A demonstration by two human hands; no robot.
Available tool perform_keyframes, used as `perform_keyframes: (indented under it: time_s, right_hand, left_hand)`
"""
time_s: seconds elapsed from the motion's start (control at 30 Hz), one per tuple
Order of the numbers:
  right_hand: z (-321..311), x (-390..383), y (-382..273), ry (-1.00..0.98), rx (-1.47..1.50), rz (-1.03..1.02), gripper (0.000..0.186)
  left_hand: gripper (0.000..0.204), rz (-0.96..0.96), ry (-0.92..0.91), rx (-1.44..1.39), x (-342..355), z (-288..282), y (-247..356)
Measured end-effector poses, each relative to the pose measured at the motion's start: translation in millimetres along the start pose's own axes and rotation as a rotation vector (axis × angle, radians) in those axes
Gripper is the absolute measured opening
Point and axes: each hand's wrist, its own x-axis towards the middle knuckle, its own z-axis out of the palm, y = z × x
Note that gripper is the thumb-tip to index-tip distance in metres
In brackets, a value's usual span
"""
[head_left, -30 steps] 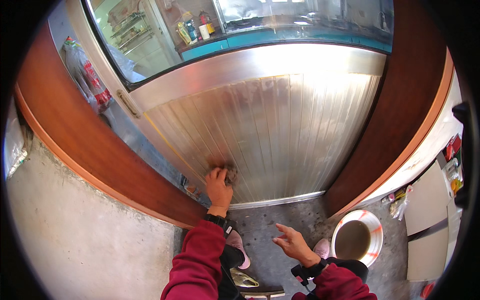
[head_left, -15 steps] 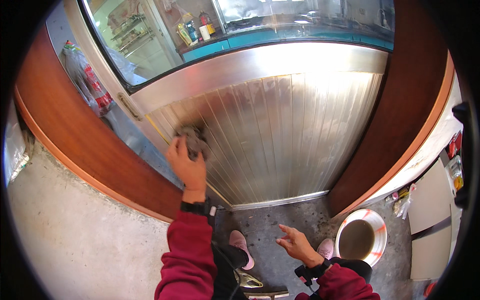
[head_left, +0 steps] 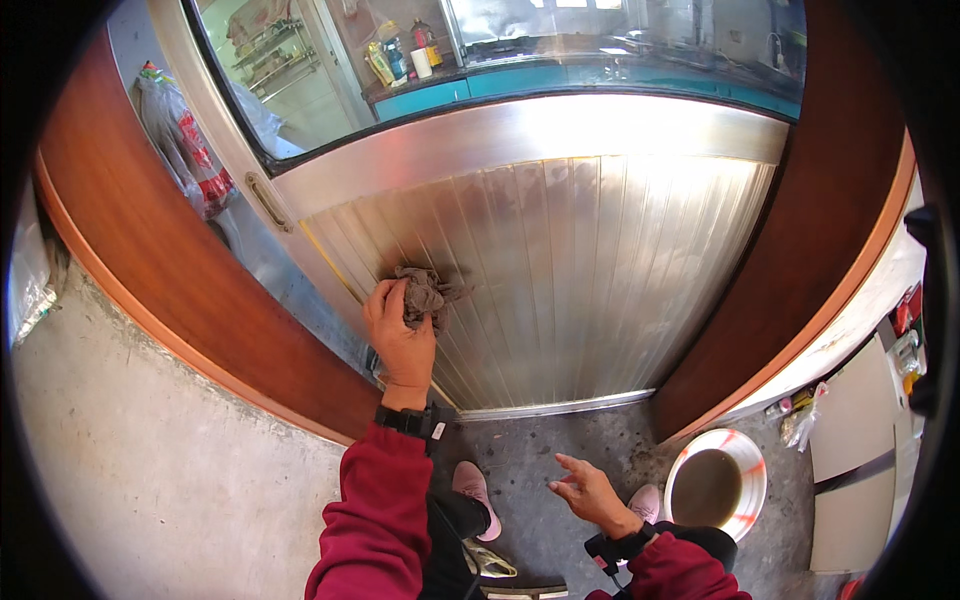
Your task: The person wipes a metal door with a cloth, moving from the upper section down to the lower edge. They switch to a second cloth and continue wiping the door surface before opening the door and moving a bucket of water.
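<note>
A crumpled grey-brown rag [head_left: 426, 296] is bunched in my left hand [head_left: 402, 335], whose fingers close around it. The rag lies against the left part of the ribbed metal lower panel [head_left: 570, 260] of a sliding door. My right hand [head_left: 590, 493] hangs low over the floor with nothing in it, its fingers apart. Nearest to that hand, on the right, a white basin [head_left: 752, 468] with orange-red streaks holds murky brown water [head_left: 706, 487].
Brown door jambs [head_left: 190, 290] [head_left: 830, 230] stand on both sides. Behind the glass is a kitchen counter [head_left: 420, 98] with bottles. A plastic bag [head_left: 180, 135] hangs at the left opening. My pink shoes [head_left: 476, 497] are on the dark floor, and pale cabinets [head_left: 855, 430] stand at right.
My left hand has moved right and slightly down across the panel with the rag. The view has shifted a little; my right hand keeps nearly the same pose.
</note>
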Motion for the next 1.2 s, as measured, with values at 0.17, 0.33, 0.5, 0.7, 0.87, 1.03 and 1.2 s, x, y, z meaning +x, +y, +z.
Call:
perform_keyframes:
  time_s: [0.17,0.33,0.5,0.7,0.87,1.03,1.2]
  right_hand:
    - [6.4,1.5,1.8,0.027,0.063,-0.021,0.056]
    - [7.3,4.1,1.4,0.026,0.032,-0.064,0.056]
    - [9.9,6.4,-2.6,0.025,0.002,-0.065,0.056]
    - [15.1,4.7,-5.3,-0.011,-0.014,-0.050,0.057]
    - [13.2,6.9,-3.9,-0.009,-0.008,-0.044,0.058]
    - [13.2,10.7,-6.3,0.001,-0.005,-0.066,0.058]
    - [15.0,8.2,-9.6,-0.047,-0.051,-0.049,0.058]
  left_hand:
    - [0.056,-0.062,-0.197,0.063,-35.1,0.2,0.6]
    - [0.057,-0.114,-0.273,0.043,-31.8,-13.7,-4.6]
    - [0.055,-0.030,0.071,0.021,58.4,-36.2,-5.4]
    - [0.056,0.083,-0.057,0.215,18.2,-25.1,-21.2]
    - [0.057,-0.164,-0.396,0.167,-78.4,-7.0,-41.6]
    - [0.055,-0.114,-0.217,0.075,-36.5,-16.1,-32.7]
    - [0.055,0.048,0.010,0.091,59.4,-39.5,-12.3]
